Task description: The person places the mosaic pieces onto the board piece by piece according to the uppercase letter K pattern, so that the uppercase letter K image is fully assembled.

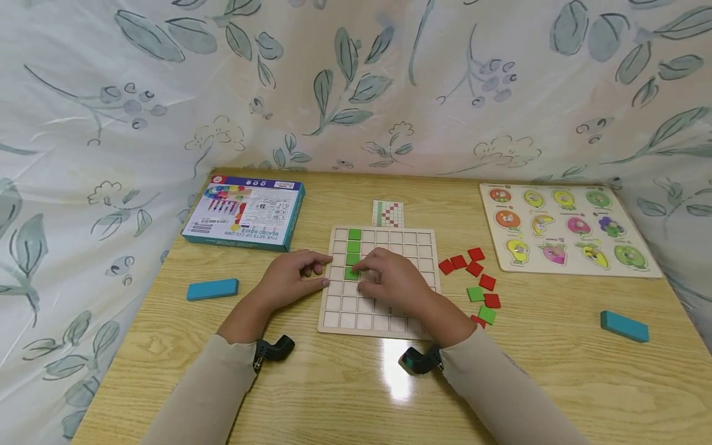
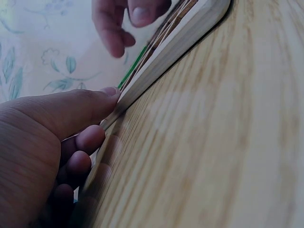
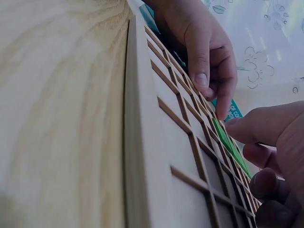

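A wooden grid board [image 1: 364,321] lies flat in front of me, with green square tiles [image 1: 353,246] in a column near its left side. My right hand [image 1: 397,284] is over the board, its index fingertip touching the lowest green tile [image 1: 349,276]. The thumb stands a little apart, lower down. At the board's left edge, my left hand [image 1: 292,278] touches the rim with thumb and index finger. Its other fingers curl loosely beside the rim in the left wrist view. In the right wrist view, the right thumb [image 3: 237,124] is close to the green tiles.
Loose red tiles [image 1: 487,282] and green tiles [image 1: 475,294] lie right of the board. A small pattern card [image 1: 387,214] lies behind it. A boxed game [image 1: 245,210] is back left, a fruit puzzle [image 1: 567,228] back right. Blue blocks [image 1: 212,289] lie at both sides.
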### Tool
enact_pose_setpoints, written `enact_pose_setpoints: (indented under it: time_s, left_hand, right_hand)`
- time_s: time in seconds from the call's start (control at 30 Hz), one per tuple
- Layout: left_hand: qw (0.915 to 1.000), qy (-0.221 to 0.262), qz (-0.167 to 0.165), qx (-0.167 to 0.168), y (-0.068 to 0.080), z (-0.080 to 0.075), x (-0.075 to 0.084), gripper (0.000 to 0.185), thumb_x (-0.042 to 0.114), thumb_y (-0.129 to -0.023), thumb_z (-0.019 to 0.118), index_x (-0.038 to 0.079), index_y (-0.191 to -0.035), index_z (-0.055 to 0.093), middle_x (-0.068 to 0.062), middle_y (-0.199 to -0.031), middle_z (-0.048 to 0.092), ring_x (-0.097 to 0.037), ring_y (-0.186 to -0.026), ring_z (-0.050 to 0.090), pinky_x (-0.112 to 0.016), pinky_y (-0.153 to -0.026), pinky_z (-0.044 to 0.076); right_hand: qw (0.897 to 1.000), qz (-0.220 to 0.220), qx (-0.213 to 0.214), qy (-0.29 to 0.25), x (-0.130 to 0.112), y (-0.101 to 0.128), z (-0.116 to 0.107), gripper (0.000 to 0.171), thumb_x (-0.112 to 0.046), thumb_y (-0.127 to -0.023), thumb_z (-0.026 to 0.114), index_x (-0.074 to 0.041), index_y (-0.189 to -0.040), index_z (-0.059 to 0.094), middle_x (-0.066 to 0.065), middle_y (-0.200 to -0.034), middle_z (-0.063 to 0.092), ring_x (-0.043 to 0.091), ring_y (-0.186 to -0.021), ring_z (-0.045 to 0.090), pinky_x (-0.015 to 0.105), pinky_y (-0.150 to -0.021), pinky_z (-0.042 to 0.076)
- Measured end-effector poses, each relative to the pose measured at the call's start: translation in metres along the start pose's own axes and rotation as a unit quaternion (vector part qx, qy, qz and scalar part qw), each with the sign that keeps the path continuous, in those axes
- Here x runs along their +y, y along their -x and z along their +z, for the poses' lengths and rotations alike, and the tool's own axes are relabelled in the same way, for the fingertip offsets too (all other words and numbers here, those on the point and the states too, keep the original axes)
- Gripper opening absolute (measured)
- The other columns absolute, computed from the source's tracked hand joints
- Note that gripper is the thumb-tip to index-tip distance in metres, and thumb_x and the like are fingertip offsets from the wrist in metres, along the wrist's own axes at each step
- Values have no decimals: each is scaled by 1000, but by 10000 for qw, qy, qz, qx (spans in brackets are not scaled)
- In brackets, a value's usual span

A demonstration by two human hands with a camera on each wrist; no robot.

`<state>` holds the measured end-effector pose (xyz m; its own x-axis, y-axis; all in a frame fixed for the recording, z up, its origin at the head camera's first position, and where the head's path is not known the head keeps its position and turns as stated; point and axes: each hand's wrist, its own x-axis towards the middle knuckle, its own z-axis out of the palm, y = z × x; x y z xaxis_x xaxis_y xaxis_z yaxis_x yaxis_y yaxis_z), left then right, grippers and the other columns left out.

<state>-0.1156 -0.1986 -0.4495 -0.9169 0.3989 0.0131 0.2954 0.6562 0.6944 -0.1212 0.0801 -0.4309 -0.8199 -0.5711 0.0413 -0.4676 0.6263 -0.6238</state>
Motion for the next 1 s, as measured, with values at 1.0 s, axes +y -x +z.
enact_pose_setpoints:
  time_s: [1.0]
  left_hand:
    - [10000, 5, 30, 38, 0, 2, -4, 42, 26, -96, 84, 17, -135, 75, 9, -100, 67, -17, -86, 56, -38, -82, 46]
  right_hand:
    - [9926, 866, 673, -523, 44, 81, -48, 31, -16, -92, 86, -16, -122, 78, -1, -104, 69, 16, -66, 52, 31, -60, 45]
